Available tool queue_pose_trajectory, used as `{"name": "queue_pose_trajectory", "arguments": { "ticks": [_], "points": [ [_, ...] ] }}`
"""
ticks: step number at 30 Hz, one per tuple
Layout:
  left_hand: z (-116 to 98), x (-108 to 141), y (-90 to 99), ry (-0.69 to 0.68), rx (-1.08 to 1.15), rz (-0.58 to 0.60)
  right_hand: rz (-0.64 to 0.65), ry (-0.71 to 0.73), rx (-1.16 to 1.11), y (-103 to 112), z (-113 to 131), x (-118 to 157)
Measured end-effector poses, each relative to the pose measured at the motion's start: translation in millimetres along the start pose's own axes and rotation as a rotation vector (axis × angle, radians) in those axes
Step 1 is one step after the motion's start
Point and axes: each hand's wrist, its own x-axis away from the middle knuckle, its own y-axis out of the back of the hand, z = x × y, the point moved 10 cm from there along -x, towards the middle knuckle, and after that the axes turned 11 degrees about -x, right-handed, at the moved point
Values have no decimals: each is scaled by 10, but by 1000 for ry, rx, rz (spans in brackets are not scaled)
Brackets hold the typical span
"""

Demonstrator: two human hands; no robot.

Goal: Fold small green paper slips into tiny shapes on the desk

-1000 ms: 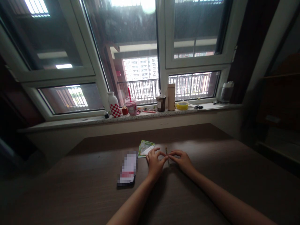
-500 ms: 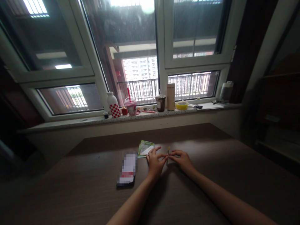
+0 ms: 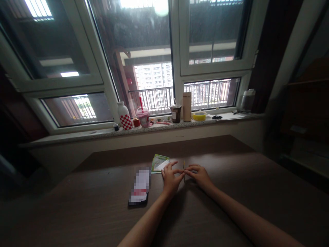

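Note:
Between my two hands a thin card (image 3: 184, 164) stands upright, seen almost edge-on, with some yellow on its upper part. My left hand (image 3: 171, 178) pinches it from the left with thumb and index finger, the other fingers spread. From the right, my right hand (image 3: 200, 175) pinches the same card with its fingertips. Just beyond my left hand lie green-and-white cards (image 3: 160, 162), overlapping and partly covered by my fingers. A phone (image 3: 139, 187) with a blurred screen lies to the left of my left hand.
The brown table (image 3: 223, 212) ends before a stone window sill (image 3: 102, 133). On the sill stand a checkered bottle (image 3: 125, 118), a pink drink cup (image 3: 143, 117), a dark drink cup (image 3: 176, 114), a beige flask (image 3: 187, 107) and a yellow tape roll (image 3: 199, 117).
The card between my fingers has turned slightly and now looks thinner, closer to edge-on. Both hands hold almost the same place; the phone and the other cards have not moved.

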Motion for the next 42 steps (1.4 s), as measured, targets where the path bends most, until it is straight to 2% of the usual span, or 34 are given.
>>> {"name": "queue_pose_trajectory", "arguments": {
  "ticks": [14,19,29,42],
  "points": [
    [77,-20,-45,39,47,12,7,-2,40,-19,-28,4],
    [113,-27,-51,49,57,-2,-33,-4,65,18,-90,-7],
    [147,-27,-104,49,51,-1,13,30,114,-30,-130,-18],
    [109,-29,-59,19,21,-26,20,83,142,-64,-50,7]
  ]
}}
